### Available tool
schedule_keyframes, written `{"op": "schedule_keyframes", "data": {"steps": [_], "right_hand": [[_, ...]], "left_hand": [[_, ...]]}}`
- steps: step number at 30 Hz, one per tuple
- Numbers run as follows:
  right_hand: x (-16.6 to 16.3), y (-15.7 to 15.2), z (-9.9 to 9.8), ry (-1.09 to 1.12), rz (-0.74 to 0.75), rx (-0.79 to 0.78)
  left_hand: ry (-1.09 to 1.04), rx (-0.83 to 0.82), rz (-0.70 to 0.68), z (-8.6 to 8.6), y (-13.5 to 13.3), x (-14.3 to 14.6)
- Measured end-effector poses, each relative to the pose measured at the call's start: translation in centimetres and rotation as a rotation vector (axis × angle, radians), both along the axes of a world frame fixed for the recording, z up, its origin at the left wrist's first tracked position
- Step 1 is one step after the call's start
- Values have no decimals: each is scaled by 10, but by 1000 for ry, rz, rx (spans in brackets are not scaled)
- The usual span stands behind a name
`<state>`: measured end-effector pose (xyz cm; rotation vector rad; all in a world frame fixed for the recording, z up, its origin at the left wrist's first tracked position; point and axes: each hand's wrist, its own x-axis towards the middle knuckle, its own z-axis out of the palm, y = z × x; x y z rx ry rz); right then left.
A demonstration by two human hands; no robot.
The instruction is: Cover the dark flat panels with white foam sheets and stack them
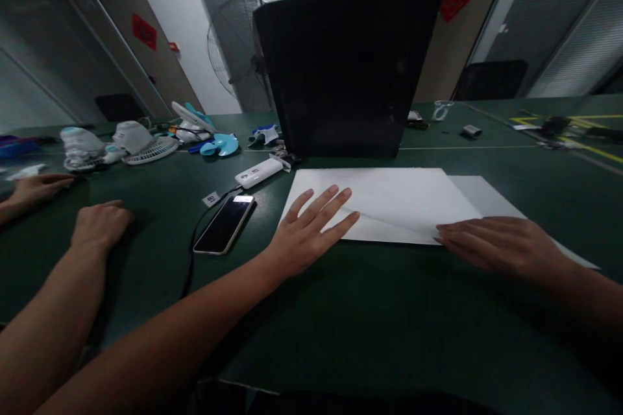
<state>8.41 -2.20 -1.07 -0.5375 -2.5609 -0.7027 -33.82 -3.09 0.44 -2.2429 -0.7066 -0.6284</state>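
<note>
A white sheet of paper (389,191) lies on the green table, with a slanting crease or fold line across its near part. On its left near corner my left hand (306,233) rests flat, fingers spread. My right hand (506,243) is at the paper's right near edge, its fingers pressed together at the tips with the edge between them; the thumb is mostly hidden. A second white sheet (491,194) sticks out from under the first one at the right, partly beneath my right hand.
A phone (226,224) and a cabled white device (260,173) lie left of the paper. Behind it stands a large black panel (348,65). White fan parts (134,139) sit back left. Another person's hands (102,224) rest at the left. A small grey block (471,131) is back right.
</note>
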Motion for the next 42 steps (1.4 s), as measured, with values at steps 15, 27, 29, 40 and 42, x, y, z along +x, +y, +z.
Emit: {"op": "schedule_keyframes", "data": {"steps": [15, 27, 29, 40, 42], "right_hand": [[18, 24, -14, -104, -53, -184], [33, 26, -9, -3, -68, -194], [31, 25, -8, 7, -49, -181], [18, 22, -6, -8, 15, -80], [17, 23, -7, -11, 21, -93]], "left_hand": [[-8, -159, 147, 10, 5, -4], [33, -354, 463, 13, 9, -7], [21, -357, 462, 13, 8, -6], [121, -357, 249, 13, -2, 2], [143, -375, 262, 12, -2, 2]]}}
